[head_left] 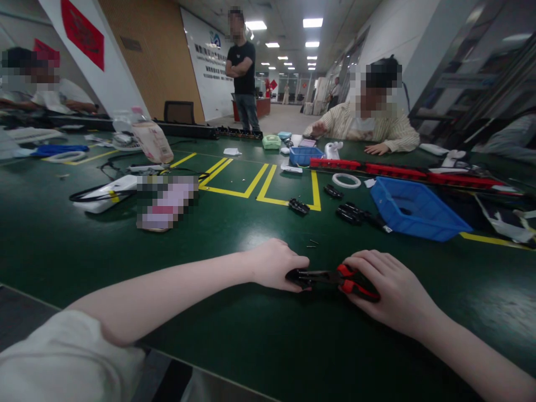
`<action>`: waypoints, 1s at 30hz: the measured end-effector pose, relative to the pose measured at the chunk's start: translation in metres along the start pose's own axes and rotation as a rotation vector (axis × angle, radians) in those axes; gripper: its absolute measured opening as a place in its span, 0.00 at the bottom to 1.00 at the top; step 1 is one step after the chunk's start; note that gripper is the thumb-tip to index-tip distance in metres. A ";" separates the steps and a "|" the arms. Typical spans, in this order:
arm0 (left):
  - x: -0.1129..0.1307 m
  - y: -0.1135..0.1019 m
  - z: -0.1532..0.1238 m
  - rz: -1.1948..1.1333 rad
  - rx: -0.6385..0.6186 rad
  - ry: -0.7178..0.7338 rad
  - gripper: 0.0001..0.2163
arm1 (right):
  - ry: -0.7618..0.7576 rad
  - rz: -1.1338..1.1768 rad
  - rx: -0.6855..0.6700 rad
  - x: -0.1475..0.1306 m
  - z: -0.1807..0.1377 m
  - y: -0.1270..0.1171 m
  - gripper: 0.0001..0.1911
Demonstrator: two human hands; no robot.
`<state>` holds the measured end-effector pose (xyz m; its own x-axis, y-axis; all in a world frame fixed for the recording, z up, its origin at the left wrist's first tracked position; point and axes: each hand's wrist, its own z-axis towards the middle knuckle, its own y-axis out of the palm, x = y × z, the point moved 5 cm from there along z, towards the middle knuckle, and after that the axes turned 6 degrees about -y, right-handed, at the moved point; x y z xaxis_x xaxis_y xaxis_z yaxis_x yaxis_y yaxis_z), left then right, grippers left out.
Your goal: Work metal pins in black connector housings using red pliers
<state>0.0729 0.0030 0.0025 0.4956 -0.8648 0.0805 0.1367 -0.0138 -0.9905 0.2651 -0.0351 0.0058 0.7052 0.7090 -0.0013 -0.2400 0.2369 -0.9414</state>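
Note:
Red-and-black handled pliers [344, 277] are gripped in my right hand [387, 287], low over the green table. Their jaws point left and meet a small black part [297, 277], which my left hand [278, 263] pinches between thumb and fingers. Most of that part is hidden by the fingers, so its kind is unclear. Just beyond my hands lie thin metal pins [312, 244]. Farther out are similar-looking black parts: one dark clip-like piece [298, 206], a smaller one [334, 191] and a larger cluster [352, 213].
A blue bin [419, 207] stands at the right, near a white tape ring [346, 180] and a long red rail [389, 170]. On the left lie a phone [168, 204], a white device with a cable [109, 192] and a bottle [153, 139]. A person [368, 120] sits opposite.

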 end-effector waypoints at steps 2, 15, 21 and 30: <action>-0.001 0.000 0.000 -0.002 -0.009 -0.008 0.11 | -0.008 -0.058 0.014 -0.003 0.002 -0.002 0.20; 0.001 -0.001 0.000 -0.036 -0.041 -0.004 0.10 | -0.020 -0.088 0.043 -0.017 0.013 0.003 0.19; 0.002 -0.002 0.000 -0.040 -0.034 0.012 0.09 | 0.070 0.027 0.047 -0.003 0.010 0.010 0.16; 0.005 0.000 -0.001 -0.021 0.014 0.031 0.09 | -0.018 -0.120 -0.009 -0.014 0.021 0.002 0.11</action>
<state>0.0745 -0.0023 0.0032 0.4658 -0.8795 0.0972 0.1591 -0.0248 -0.9870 0.2407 -0.0305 0.0107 0.7165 0.6877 0.1171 -0.1489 0.3148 -0.9374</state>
